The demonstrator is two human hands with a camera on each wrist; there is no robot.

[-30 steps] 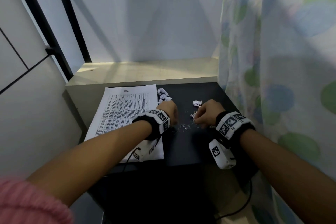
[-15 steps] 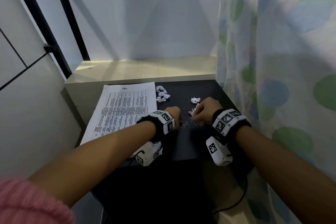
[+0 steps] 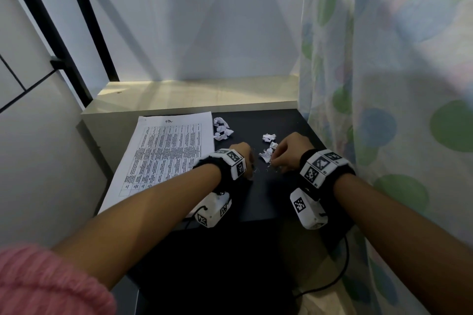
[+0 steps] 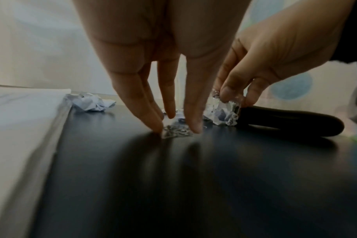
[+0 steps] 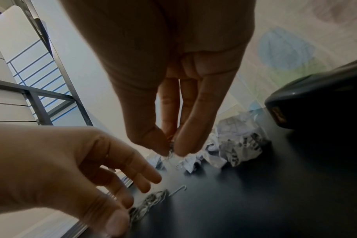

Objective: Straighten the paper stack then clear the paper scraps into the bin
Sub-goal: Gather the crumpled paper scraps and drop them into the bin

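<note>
A printed paper stack (image 3: 166, 151) lies on the left of the dark table (image 3: 256, 204). Crumpled paper scraps sit beside it (image 3: 222, 129) and further right (image 3: 269, 137), with one (image 3: 266, 155) by my right hand. My left hand (image 4: 177, 130) stands with fingers straight down, its fingertips (image 4: 156, 127) on the table either side of a small pile of metal clips (image 4: 176, 132). My right hand (image 5: 171, 149) pinches a few clips just above the table, next to a scrap (image 5: 238, 148).
A black, stapler-like object (image 4: 291, 122) lies on the table behind my right hand. A dotted curtain (image 3: 384, 110) hangs along the table's right side. A pale ledge (image 3: 192, 94) runs behind the table. No bin shows in any view.
Both hands have stayed almost in place at the table's middle. My left hand has edged slightly right over the loose clips.
</note>
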